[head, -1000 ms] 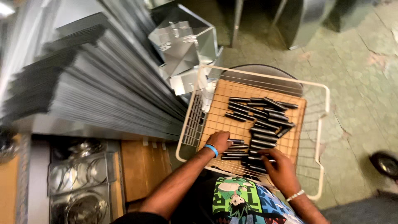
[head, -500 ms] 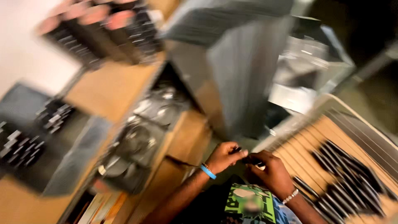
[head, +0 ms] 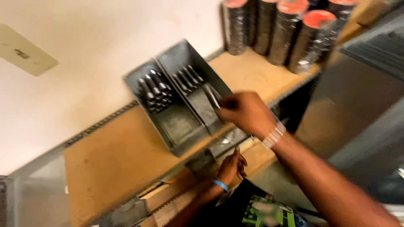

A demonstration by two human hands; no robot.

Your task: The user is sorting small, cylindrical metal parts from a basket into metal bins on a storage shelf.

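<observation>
Gripping a thin metal rod, my right hand hovers over the far grey tray; left hand loosely open, empty, near the shelf edge.

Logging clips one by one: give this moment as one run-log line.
right hand: holds thin metal piece over right tray | left hand: at shelf edge, empty

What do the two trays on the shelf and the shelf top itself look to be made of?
The two trays look like dull grey sheet metal: thin folded walls, faint sheen. The shelf top looks like unfinished fibreboard or plywood: flat matte tan, no gloss; the blur hides any grain. The right hand holds thin dark pieces over the right-hand tray.
</observation>
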